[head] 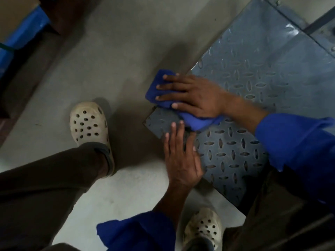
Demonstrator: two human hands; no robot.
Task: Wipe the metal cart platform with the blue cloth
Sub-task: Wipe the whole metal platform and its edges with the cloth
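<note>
Wiping underway | right hand [195,95] flat, fingers straight, pressing blue cloth [198,122] on the 9 o'clock corner of the diamond-plate cart platform [253,73] | left hand [181,160] flat on the platform, 6 o'clock of the cloth | plate toward 1 o'clock likely left to wipe

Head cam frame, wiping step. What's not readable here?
- Far and right parts of the platform: cut off by the frame edges, head view.
- Metal beneath the cloth: covered by it and the right hand.
- Near-left platform edge: partly under the left hand.
- Dirt on the platform: picture too blurred to judge.
</note>
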